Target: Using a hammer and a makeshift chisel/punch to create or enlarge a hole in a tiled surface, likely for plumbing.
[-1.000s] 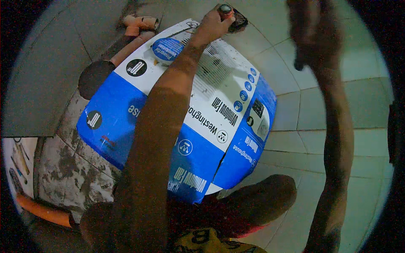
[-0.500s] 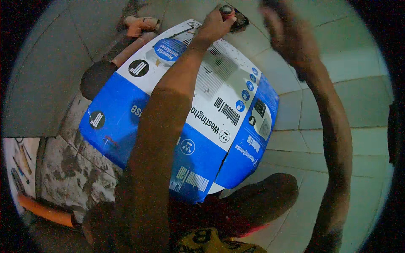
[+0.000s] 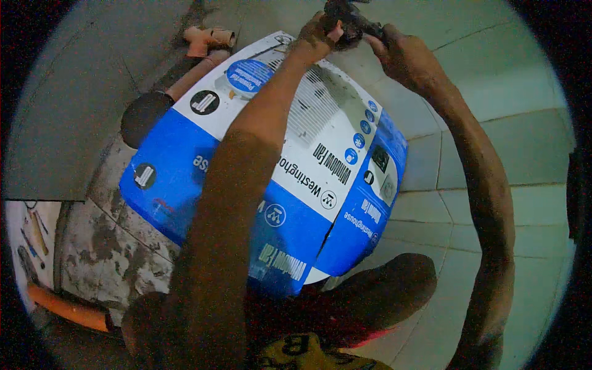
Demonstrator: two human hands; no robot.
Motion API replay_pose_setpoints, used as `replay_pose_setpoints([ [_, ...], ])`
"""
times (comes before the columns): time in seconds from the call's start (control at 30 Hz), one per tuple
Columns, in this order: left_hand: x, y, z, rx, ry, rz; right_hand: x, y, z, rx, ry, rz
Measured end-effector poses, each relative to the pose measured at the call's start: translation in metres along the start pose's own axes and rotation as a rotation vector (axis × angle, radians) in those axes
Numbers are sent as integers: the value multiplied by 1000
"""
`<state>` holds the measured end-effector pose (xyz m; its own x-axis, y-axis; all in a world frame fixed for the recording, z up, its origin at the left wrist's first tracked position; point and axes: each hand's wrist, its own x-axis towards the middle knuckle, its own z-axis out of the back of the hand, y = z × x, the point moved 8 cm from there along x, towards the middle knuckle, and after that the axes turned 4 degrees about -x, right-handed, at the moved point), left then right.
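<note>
I am looking down past a bent knee [image 3: 376, 296] at the blue and white box [image 3: 271, 179] lying flat over the tiles [image 3: 493, 92], with both forearms reaching across it to its far edge. There the left hand [image 3: 314, 38] is pinching a small dark object [image 3: 346, 21] between thumb and curled fingers, and the right hand [image 3: 404, 55] is closing round its other side — fingers bunched, though I cannot tell how firmly. The object is hanging in the air just past the box, not resting on anything. My worry: a loose pinch at full stretch could let it drop onto the tiles — or toward the orange pipes [image 3: 206, 49] off to the left.
</note>
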<state>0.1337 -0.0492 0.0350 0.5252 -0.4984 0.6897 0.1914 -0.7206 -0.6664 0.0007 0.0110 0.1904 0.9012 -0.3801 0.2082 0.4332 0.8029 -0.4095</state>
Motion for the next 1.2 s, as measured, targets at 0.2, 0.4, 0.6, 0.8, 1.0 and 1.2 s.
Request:
replay_pose_setpoints([
  [0.2, 0, 18, 3, 168, -32, 9, -8, -4, 68, 185, -347, 82],
  [0.4, -1, 11, 2, 212, -60, 46, -4, 26, 20, 127, -149, 205],
  [0.6, 7, 21, -6, 191, 7, 132, -5, -1, 18, 30, -106, 79],
  [0.8, -3, 25, -10, 52, -66, 82, -10, 15, 55, 232, -515, 288],
  [1.0, -2, 6, -2, 99, -60, -22, 2, -6, 15, -22, -79, -51],
  [1.2, -11, 11, -5, 128, -43, 34, -22, 6, 60, 222, -389, 20],
])
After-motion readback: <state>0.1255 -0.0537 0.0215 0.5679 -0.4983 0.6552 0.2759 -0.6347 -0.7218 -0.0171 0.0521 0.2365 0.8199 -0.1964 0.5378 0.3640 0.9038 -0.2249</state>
